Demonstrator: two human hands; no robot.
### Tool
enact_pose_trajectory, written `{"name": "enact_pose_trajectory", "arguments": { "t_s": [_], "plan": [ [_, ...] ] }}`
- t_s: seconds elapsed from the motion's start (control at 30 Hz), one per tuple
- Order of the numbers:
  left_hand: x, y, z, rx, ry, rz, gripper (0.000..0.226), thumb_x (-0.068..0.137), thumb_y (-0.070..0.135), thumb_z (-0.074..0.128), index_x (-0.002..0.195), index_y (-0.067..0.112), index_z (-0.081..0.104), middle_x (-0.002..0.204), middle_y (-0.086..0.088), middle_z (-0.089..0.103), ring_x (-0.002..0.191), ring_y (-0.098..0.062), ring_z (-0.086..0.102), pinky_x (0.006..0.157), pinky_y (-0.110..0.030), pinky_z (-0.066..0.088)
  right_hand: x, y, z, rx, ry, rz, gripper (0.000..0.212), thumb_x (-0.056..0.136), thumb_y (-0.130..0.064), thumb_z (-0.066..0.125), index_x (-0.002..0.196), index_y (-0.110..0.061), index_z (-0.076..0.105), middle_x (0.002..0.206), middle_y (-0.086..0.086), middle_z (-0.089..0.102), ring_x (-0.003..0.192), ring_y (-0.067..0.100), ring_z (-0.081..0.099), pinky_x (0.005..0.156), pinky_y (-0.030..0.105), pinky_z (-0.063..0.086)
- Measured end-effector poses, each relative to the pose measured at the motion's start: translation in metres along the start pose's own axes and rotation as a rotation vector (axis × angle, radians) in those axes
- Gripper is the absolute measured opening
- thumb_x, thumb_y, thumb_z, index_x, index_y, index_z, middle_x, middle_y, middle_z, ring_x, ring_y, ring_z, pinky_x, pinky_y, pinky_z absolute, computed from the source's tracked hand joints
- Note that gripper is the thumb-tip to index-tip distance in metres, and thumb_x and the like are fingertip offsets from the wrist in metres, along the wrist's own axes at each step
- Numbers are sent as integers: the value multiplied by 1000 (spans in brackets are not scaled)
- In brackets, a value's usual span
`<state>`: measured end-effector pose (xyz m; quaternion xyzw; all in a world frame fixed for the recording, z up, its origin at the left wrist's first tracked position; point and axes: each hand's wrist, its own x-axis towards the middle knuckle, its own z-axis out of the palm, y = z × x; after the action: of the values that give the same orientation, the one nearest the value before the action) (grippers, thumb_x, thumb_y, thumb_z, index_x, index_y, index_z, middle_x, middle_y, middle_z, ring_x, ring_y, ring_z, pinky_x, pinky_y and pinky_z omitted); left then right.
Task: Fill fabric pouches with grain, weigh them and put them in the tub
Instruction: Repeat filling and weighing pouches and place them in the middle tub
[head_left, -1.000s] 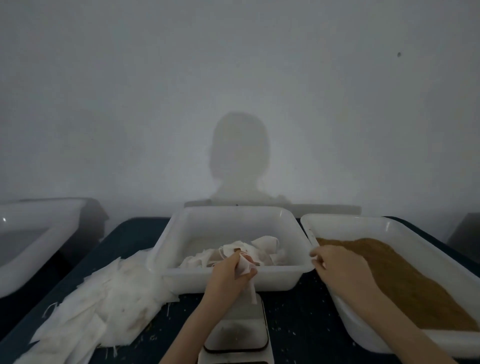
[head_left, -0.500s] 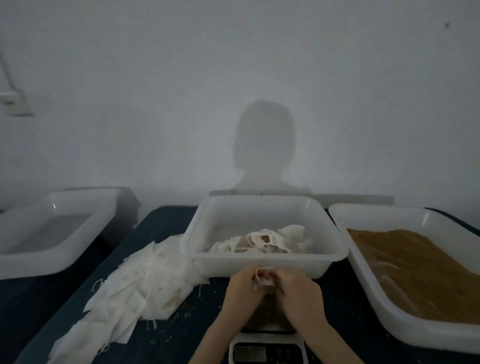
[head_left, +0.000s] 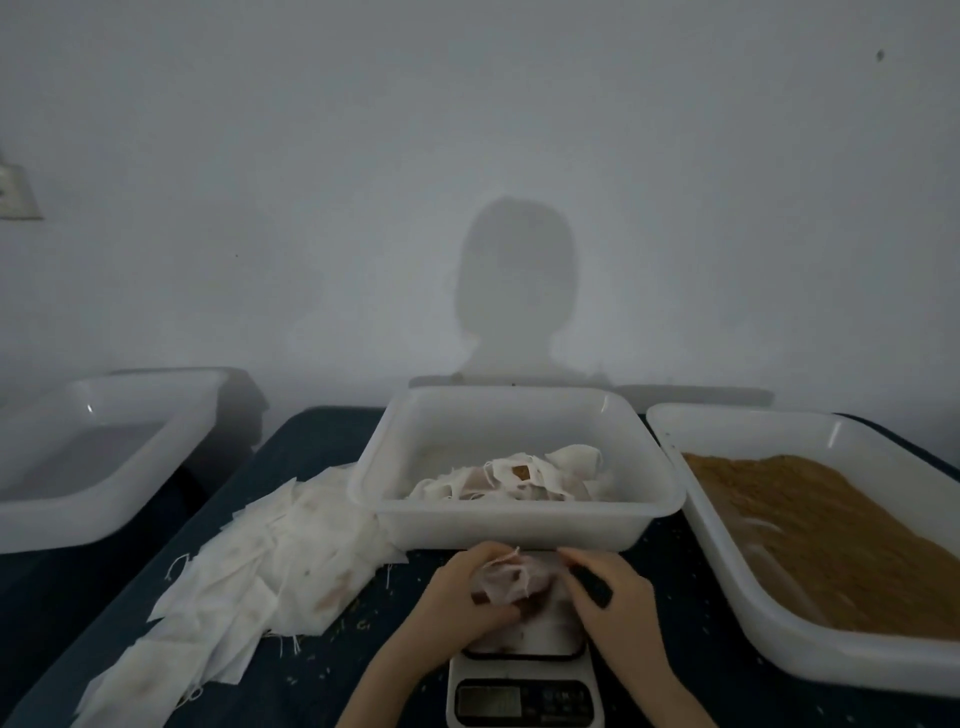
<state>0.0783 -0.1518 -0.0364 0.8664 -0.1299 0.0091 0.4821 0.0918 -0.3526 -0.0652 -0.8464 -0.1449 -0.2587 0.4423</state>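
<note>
Both hands are now working lower over the scale (head_left: 524, 670) than half a second ago, with the pouch (head_left: 506, 579) spread wider between them; a second ago the right hand was still out at the grain tray. The left hand (head_left: 467, 597) is gripping the left side of the pouch, fingers curled around the cloth. The right hand (head_left: 610, 603) is pinching the pouch's right edge with its fingertips. The pouch is sitting directly above the scale platform, at 6 o'clock from the middle tub (head_left: 519, 525); whether it is resting on the platform cannot be told. Filled pouches (head_left: 524, 478) are lying in a heap inside the middle tub. At 3 o'clock from that tub, a long tray (head_left: 727, 587) is holding brown grain (head_left: 821, 535). At 8 o'clock, a pile of empty pouches (head_left: 260, 566) is fanning across the dark table (head_left: 322, 441). At 9 o'clock, well apart, a further tub (head_left: 104, 525) is standing.
</note>
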Motion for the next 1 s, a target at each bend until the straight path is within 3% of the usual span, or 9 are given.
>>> {"name": "enact_pose_trajectory", "arguments": {
  "t_s": [0.13, 0.37, 0.6, 0.7, 0.83, 1.0],
  "plan": [
    [-10, -11, -9, -391, -18, -17, 49, 65, 33, 78, 110, 43, 63, 119, 16, 63, 106, -6, 61, 88, -26, 51, -1, 7, -3, 226, 91, 234, 27, 86, -7, 68, 85, -34, 69, 84, -23, 70, 86, -7, 62, 75, 3, 45],
    [-11, -35, -7, -867, 268, -181, 23, 75, 21, 69, 98, 24, 72, 110, -6, 70, 99, -18, 66, 79, -26, 49, 1, 16, -4, 250, 78, 335, 27, 90, -9, 62, 81, -34, 67, 81, -14, 69, 79, -5, 62, 71, 13, 43],
    [-8, -41, -4, -987, 391, -373, 23, 83, 11, 59, 106, 15, 64, 97, -4, 74, 80, -12, 70, 73, -28, 46, 2, 26, -1, 274, 107, 356, 28, 91, -10, 60, 73, -29, 68, 67, -10, 67, 70, 0, 62, 69, 22, 45],
    [-8, -45, -5, -1088, 465, -421, 21, 90, 11, 54, 109, 12, 61, 94, -6, 74, 86, -18, 66, 73, -28, 47, 2, 27, 0, 289, 110, 364, 28, 92, -10, 59, 71, -25, 69, 65, -8, 66, 67, 1, 61, 67, 21, 44],
    [-6, -49, -8, -1220, 508, -476, 22, 96, 12, 48, 117, 9, 55, 108, -11, 65, 99, -22, 60, 75, -29, 47, 2, 28, 0, 285, 107, 367, 28, 93, -11, 58, 70, -23, 68, 64, -4, 65, 66, 4, 60, 66, 23, 44],
    [-4, -52, -6, -1167, 519, -503, 18, 96, 11, 50, 111, 9, 58, 106, -13, 66, 97, -23, 61, 74, -29, 47, 2, 29, -2, 286, 125, 390, 28, 93, -13, 58, 69, -23, 68, 63, -4, 64, 64, 7, 60, 66, 26, 46]
  ]
}}
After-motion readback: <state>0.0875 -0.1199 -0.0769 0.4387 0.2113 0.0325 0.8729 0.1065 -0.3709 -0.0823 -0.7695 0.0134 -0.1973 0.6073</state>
